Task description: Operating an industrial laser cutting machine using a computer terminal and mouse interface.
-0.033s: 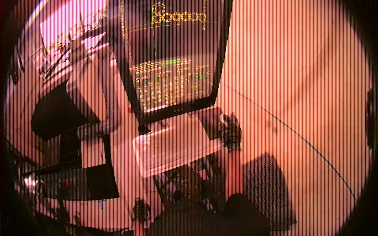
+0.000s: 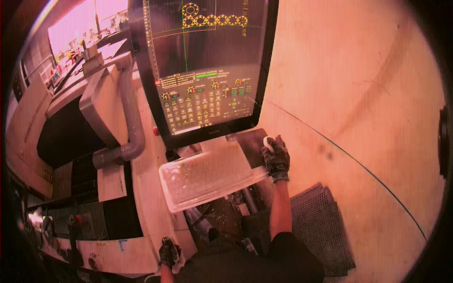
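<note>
My right hand [image 2: 276, 159], in a dark knit glove, is closed over a white computer mouse [image 2: 269, 143]. The mouse sits at the right end of a dark pad [image 2: 250, 141] under the monitor. Just left of it is a pale keyboard [image 2: 207, 172] under a clear, glossy cover. Above both stands a large black-framed monitor [image 2: 212, 132], showing a row of yellow ring shapes over panels of small icons. My left hand [image 2: 168, 253], also gloved, is low at the pale machine edge; its fingers are too dark and small to make out.
On the left is a large pale machine [image 2: 101, 106] with a thick bent pipe [image 2: 134, 132] and a red knob [image 2: 78, 220]. Perforated dark sheets [image 2: 321, 226] lie on the floor at my right. A thin dark cable or line [image 2: 358, 162] curves across the floor.
</note>
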The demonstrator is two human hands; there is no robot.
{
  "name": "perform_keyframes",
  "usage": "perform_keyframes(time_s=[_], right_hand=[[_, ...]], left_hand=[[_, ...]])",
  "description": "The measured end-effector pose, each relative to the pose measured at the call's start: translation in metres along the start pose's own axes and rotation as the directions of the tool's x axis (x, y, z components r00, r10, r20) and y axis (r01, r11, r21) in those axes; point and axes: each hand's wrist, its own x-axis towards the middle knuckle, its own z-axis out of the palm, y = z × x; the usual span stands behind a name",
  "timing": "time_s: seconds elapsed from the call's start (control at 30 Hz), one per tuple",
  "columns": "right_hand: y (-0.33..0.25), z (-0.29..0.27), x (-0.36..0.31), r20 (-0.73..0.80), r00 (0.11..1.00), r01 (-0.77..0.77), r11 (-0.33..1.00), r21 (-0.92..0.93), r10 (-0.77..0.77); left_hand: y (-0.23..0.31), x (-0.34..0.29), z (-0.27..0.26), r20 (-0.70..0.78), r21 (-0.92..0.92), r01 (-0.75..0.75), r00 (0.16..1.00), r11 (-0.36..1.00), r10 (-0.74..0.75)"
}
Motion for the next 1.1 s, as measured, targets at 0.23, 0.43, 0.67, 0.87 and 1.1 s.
perform_keyframes(time_s=[0.23,0.43,0.67,0.87,1.1], right_hand=[[-0.004,0.002,0.002,0.005,1.000,0.009,0.992,-0.124,-0.009],[-0.002,0.003,0.002,-0.006,1.000,-0.013,0.997,-0.081,0.013],[-0.001,0.002,0.002,-0.024,0.999,-0.027,0.999,-0.021,0.027],[-0.005,-0.001,0.001,-0.031,0.999,-0.027,0.999,-0.024,0.026],[-0.012,-0.004,0.001,-0.040,0.997,-0.064,0.998,0.000,0.064]], left_hand=[[0.003,-0.007,0.002,0.045,-0.009,-0.035,0.998,0.999,0.035],[0.004,-0.009,0.004,0.039,0.059,-0.037,0.999,0.998,0.034],[0.006,-0.014,0.006,0.036,0.044,0.004,0.999,0.999,-0.006],[0.006,-0.012,0.007,0.039,0.042,0.005,0.999,0.999,-0.007],[0.010,-0.016,0.008,0.060,0.036,0.035,0.998,0.999,-0.037]])
